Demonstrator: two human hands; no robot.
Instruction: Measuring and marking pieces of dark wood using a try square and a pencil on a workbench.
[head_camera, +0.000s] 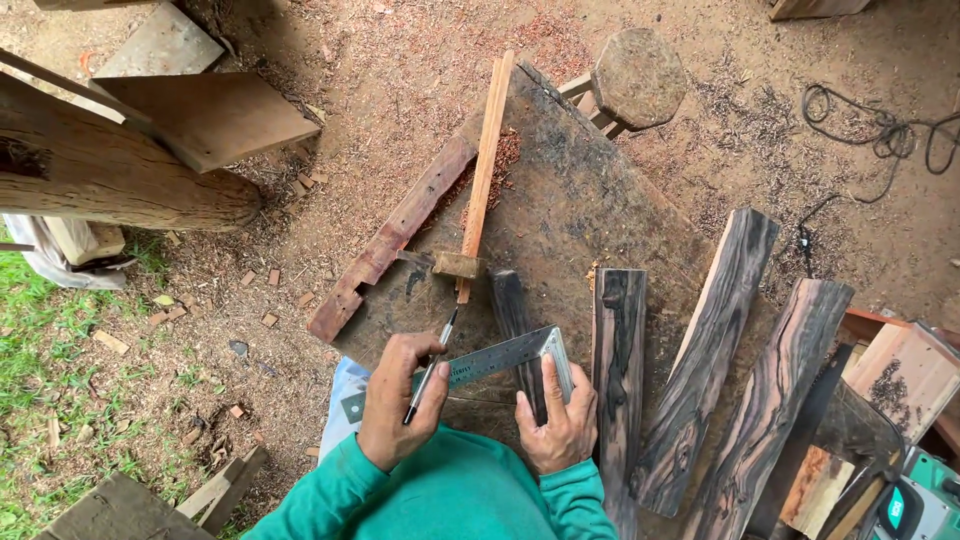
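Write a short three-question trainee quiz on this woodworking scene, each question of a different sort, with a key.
1. True or false: the left hand holds a slim grey pen.
2. Multiple choice: the right hand presses down on
A. a wooden mallet
B. a grey metal try square
C. a black cable
3. Fill in: the wooden mallet with the long reddish handle lies on the dark worn ____.

Key
1. True; its tip meets the square's blade.
2. B; the square lies across a short dark striped wood piece.
3. Workbench top.
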